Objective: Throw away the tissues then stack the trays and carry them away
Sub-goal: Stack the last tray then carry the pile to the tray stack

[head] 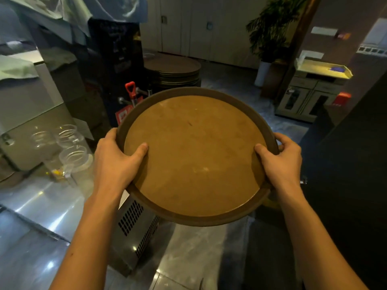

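A round brown tray [194,155] with a dark raised rim fills the middle of the view, held level in the air above the floor. My left hand [115,160] grips its left rim, thumb on the inner surface. My right hand [280,160] grips the right rim the same way. The tray's top is bare, and I cannot tell whether more trays lie under it. Farther ahead stands a stack of several round brown trays [171,69]. No tissues are visible.
A steel counter [37,206] on the left carries clear glass jars [73,147]. A vented metal unit [136,229] stands below it. A red-handled tool [130,91] leans ahead. A cabinet [310,95] and a potted plant [270,34] stand at the back right; a dark surface [351,164] lies right.
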